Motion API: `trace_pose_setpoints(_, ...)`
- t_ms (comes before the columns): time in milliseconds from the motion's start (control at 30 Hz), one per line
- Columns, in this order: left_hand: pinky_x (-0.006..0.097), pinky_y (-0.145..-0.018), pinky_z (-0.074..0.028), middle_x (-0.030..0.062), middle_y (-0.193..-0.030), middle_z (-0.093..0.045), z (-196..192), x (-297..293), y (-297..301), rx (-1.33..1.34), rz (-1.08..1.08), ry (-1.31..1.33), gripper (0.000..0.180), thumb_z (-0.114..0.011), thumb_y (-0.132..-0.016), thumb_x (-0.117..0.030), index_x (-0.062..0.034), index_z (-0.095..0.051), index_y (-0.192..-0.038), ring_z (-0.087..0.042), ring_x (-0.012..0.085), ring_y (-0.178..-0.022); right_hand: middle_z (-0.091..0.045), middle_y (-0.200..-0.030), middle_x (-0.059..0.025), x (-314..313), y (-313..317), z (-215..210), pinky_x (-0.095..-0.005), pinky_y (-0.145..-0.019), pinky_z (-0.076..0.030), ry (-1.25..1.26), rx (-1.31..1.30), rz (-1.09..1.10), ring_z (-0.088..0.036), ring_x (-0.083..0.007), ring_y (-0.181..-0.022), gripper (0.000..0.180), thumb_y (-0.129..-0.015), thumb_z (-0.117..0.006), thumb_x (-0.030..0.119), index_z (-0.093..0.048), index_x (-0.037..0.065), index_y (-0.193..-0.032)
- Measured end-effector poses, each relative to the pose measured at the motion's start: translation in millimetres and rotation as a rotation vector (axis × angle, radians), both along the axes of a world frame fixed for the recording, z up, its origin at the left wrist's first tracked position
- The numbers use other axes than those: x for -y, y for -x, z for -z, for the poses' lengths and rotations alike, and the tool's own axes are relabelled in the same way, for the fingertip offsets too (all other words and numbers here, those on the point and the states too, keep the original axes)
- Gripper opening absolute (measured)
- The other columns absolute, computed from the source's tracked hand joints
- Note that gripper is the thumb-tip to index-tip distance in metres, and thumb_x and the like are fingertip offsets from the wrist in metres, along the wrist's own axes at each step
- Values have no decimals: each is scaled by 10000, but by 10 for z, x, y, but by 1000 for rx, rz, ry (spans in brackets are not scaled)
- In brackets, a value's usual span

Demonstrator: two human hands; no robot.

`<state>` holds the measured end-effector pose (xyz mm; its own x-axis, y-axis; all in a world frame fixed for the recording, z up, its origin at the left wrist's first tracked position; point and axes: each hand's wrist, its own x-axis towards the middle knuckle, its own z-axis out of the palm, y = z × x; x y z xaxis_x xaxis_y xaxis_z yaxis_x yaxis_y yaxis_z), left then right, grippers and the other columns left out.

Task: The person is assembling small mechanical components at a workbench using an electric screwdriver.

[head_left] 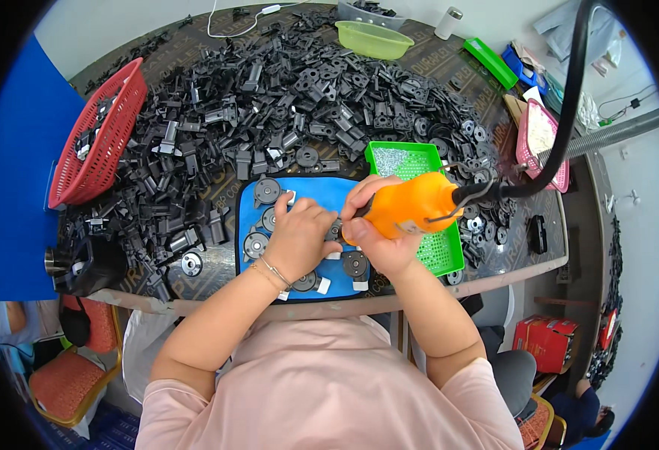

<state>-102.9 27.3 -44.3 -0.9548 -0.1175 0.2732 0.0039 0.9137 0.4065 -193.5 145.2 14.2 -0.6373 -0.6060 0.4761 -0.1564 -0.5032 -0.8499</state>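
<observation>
Apparently, L hand (299, 236) is pinching 1 dark part (335, 230) betw. thumb and fingertips, over 1 blue mat (311, 184); R hand (382, 244) is wrapping its fingers round 1 orange power tool (423, 201). Part is looking light, stiff, best held by its rim; tool, prob. hefty, by its body. Approx. 5 discs (255, 245) are lying around L fingers; beyond, uncountable black parts (299, 82) are sprawling.
</observation>
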Motion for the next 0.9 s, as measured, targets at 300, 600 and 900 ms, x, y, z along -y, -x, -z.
trace_pose_setpoints(300, 507, -1046, -251, 18, -938, -647, -11, -89, -46, 32, -34, -11, 506, -795, -640, -324, -98, -656, -1071, -548, 191, -1022, -552, -927, -135, -210, 187, -304, -306, -606, -512, 185, -4, 92, -576, -196, -666, 285, -808, -656, 73, -495, 32, -1039)
trace_pose_setpoints(600, 529, -1025, -246, 68, -1021, -576, -434, 110, -199, -18, -236, 168, 589, -824, -588, -380, -76, -619, -1049, -502, 246, -1056, -566, -924, -131, -708, 614, -216, -304, -616, -462, 166, -25, 480, -557, -194, -651, 288, -832, -589, 53, -495, 29, -1103)
trace_pose_setpoints(900, 511, -992, -269, 71, -923, -577, -336, 337, -291, 129, -422, 263, 466, -836, -590, -369, -67, -640, -885, -511, 268, -991, -577, -902, -124, -730, 682, -30, -294, -611, -470, 183, 70, 517, -559, -186, -645, 266, -817, -580, -8, -504, 21, -1071)
